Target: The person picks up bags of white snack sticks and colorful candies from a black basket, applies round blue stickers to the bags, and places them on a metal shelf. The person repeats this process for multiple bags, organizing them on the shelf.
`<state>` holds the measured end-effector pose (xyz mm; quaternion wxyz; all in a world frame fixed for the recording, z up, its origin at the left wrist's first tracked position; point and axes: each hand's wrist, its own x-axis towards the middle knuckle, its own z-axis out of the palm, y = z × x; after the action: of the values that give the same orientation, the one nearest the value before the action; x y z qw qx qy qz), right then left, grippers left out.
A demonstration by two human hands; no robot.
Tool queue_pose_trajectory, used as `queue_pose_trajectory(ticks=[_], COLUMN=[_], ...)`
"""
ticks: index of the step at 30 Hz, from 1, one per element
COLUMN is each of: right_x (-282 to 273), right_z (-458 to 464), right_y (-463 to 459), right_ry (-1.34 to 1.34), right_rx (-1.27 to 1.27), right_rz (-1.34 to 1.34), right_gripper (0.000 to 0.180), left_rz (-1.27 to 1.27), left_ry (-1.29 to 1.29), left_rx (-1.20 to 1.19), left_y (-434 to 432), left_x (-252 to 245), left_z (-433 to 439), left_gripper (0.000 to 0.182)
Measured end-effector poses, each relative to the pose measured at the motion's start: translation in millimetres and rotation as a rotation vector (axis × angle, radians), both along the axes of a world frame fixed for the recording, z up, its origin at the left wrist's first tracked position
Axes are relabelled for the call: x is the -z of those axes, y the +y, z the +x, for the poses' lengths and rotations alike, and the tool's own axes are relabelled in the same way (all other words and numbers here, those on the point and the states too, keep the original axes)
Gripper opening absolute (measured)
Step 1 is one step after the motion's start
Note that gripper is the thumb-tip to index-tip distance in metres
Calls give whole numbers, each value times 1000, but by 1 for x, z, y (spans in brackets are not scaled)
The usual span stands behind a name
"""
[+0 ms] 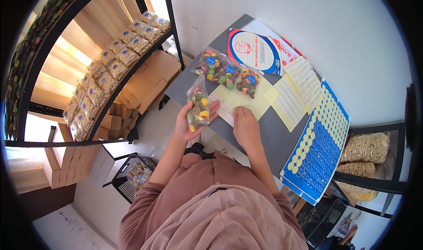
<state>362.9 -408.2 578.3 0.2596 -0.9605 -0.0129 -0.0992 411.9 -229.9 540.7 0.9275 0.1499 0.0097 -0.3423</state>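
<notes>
A clear plastic bag of colourful sweets (199, 112) lies across my left hand (188, 119), steadied by the thumb, above the table's near left edge. My right hand (244, 122) is curled over the near edge of a pale yellow label sheet (224, 111); its fingertips are partly hidden, so whether they pinch anything does not show. Beyond my hands, several filled bags (228, 71) with round blue stickers lie on the grey table (281, 141). The bag in my left hand shows no blue sticker on its visible side.
Printed label sheets (290, 101), a self-adhesive labels packet (254, 51) and a blue sheet of round stickers (317, 144) cover the table's right side. Shelves with bagged snacks (107, 79) stand left. A black basket (124, 177) is on the lower left. Another person's hand (353, 231) shows lower right.
</notes>
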Motion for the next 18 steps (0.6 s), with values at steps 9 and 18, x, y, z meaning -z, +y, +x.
queue_pose_trajectory(ticks=[9, 18], right_x=[2, -47], right_z=[-2, 5], right_y=[-18, -12], right_ry=[13, -167], right_rx=[46, -9], right_rz=[332, 1193], right_gripper=[8, 29], left_rz=[181, 669], left_ry=[7, -518], left_rx=[-32, 33], left_y=[-1, -16], left_x=[-4, -49], left_z=[-8, -30], left_gripper=[62, 54])
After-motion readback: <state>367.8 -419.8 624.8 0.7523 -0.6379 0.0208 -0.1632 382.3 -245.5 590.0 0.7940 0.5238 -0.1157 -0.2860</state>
